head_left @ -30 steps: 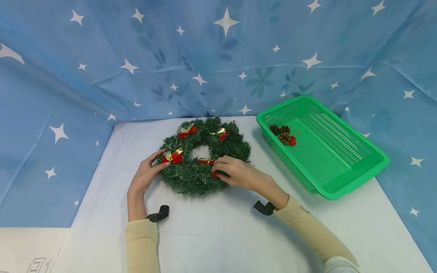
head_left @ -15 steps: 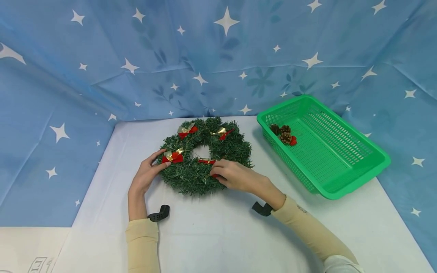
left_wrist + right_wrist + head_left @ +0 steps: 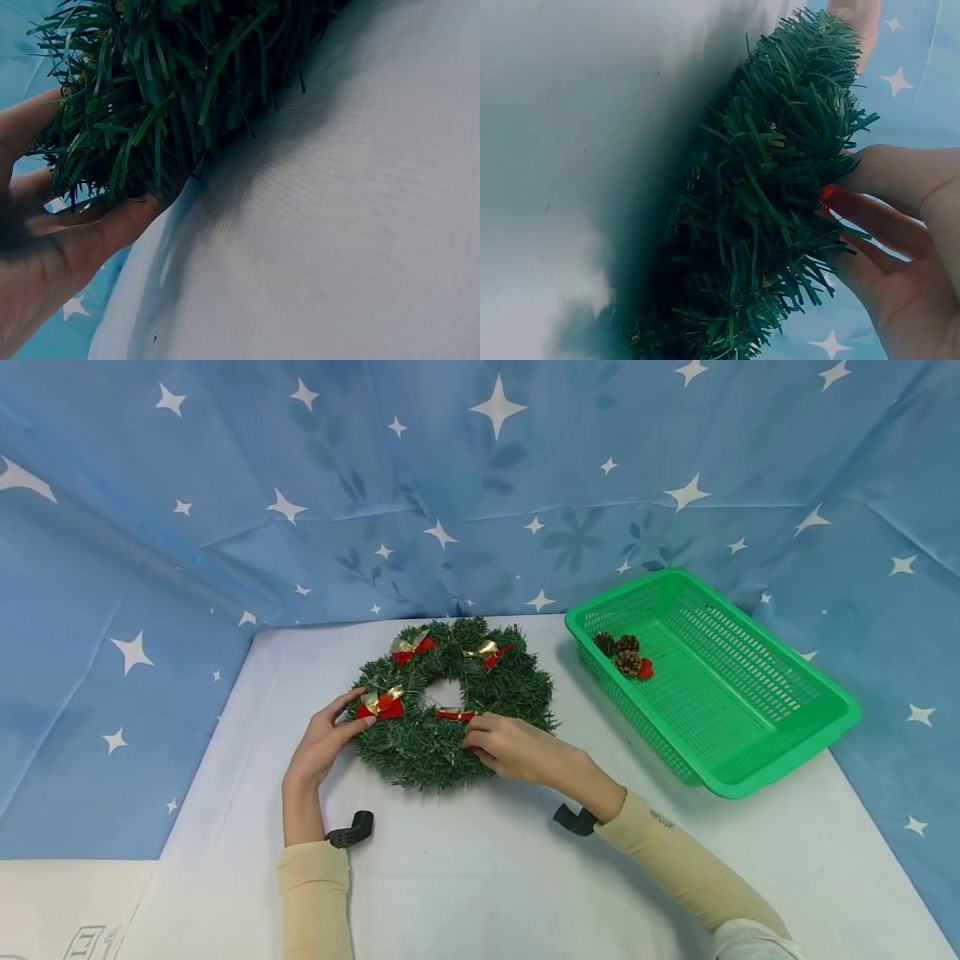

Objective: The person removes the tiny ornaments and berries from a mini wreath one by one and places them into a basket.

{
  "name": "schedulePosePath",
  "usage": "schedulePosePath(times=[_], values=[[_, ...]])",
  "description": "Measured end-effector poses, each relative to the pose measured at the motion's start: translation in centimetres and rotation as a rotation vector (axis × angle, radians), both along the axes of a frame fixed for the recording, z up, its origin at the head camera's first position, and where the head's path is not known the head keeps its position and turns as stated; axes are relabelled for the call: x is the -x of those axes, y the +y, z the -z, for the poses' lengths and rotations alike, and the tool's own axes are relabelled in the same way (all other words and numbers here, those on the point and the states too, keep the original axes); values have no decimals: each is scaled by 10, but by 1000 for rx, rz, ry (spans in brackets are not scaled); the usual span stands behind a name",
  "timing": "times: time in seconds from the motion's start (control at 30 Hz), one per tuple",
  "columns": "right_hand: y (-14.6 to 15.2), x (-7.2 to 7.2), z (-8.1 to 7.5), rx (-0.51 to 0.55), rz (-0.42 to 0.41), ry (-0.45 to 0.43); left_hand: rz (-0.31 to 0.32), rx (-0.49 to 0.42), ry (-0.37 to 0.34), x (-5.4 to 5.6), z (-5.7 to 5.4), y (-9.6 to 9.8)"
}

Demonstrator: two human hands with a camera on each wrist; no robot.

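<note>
A green artificial wreath [image 3: 420, 752] lies on the white table, dressed with red-and-gold bows [image 3: 380, 705]. My left hand [image 3: 322, 742] grips its left rim, fingers and thumb spread around the bow there; the left wrist view shows the fingers [image 3: 127, 221] against the needles. On the lower right of the ring, my right hand [image 3: 517, 747] pinches a small red ornament [image 3: 826, 195] close against the greenery, mostly hidden by the fingers. A thin red bow [image 3: 454, 716] sits just left of those fingertips, at the inner edge of the ring.
To the right stands a green plastic basket [image 3: 780, 756] with pine cones [image 3: 627, 662] and a red piece [image 3: 645, 669] in its left end. Blue star-printed cloth [image 3: 480, 485] hangs behind the table and along its sides.
My right hand has shifted slightly left and down over the wreath, covering more of the red ornament. The left hand and the wreath stay in place.
</note>
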State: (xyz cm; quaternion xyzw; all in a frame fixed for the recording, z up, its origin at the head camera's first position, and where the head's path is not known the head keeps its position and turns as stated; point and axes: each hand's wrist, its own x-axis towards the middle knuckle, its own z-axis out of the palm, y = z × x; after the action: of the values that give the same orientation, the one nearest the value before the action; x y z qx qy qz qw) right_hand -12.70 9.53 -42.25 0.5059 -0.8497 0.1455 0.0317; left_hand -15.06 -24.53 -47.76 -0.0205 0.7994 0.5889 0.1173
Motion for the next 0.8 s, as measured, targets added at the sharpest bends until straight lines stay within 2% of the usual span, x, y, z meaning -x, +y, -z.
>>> schedulePosePath(times=[0.37,0.8], values=[[2,0,-3,17,-11,38,7,11,-1,0,0,-1],[9,5,-6,96,-20,78,5,0,2,-2,-1,0]])
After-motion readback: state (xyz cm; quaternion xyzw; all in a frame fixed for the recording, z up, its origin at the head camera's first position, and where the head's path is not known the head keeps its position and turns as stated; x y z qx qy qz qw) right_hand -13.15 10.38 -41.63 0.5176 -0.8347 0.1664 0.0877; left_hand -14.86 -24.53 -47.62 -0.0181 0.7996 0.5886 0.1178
